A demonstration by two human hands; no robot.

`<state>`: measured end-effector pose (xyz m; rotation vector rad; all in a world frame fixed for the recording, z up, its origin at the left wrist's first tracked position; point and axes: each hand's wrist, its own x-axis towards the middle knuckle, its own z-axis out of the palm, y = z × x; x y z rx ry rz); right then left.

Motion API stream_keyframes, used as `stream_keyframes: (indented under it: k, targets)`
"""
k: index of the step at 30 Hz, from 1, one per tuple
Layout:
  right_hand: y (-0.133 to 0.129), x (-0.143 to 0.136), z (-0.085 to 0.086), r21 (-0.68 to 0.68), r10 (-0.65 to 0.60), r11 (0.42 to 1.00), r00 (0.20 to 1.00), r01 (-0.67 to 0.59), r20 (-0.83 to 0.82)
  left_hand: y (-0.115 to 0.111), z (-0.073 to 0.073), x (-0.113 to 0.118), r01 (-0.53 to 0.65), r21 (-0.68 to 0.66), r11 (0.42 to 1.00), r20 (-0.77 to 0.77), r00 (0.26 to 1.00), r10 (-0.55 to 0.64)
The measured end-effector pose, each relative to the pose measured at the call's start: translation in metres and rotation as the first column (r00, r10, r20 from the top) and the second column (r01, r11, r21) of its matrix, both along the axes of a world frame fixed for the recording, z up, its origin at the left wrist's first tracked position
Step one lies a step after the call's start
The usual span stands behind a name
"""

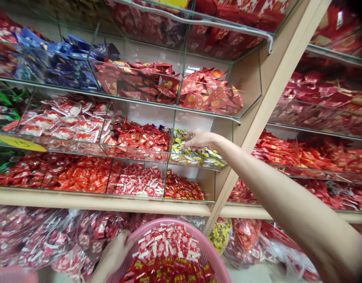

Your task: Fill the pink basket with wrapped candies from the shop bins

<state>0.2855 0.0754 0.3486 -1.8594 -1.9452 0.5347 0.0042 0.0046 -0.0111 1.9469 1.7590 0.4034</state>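
Right hand (200, 139): fingers bent among yellow-wrapped candies (198, 154) in 1 clear bin (195, 122); cannot tell whether pinching any;
Left hand (117, 251): gripping the rim of the pink basket (210, 251);
Pink basket: below the bin; red-and-white candies (167, 244) beside red candies (166, 270)

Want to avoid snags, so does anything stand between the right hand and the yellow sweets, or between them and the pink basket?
Nothing visible separates the right hand and the yellow sweets. Between those sweets and the pink basket stand the compartment's clear front panel and, lower down, the wooden ledge.
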Motion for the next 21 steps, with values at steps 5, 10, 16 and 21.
stream_keyframes:
  k: [5,10,16,21]
  targets:
    - [0.008,-0.011,-0.017,0.014,-0.008,1.000,1.000,0.008,-0.018,-0.001,0.001,-0.002,-0.004,0.007,1.000,-0.007,1.000,0.004]
    - [0.010,-0.016,-0.018,0.027,-0.012,1.000,0.997,0.010,0.070,-0.002,0.006,0.000,-0.007,-0.021,1.000,0.005,1.000,0.007]
    - [0.009,-0.020,-0.016,0.063,-0.004,0.998,0.991,-0.005,0.133,-0.002,0.004,0.000,0.009,-0.015,1.000,0.016,1.000,-0.009]
    - [0.007,-0.022,-0.016,0.062,-0.006,0.998,0.995,0.000,0.102,-0.001,0.001,-0.001,-0.003,-0.005,1.000,0.001,1.000,0.003]
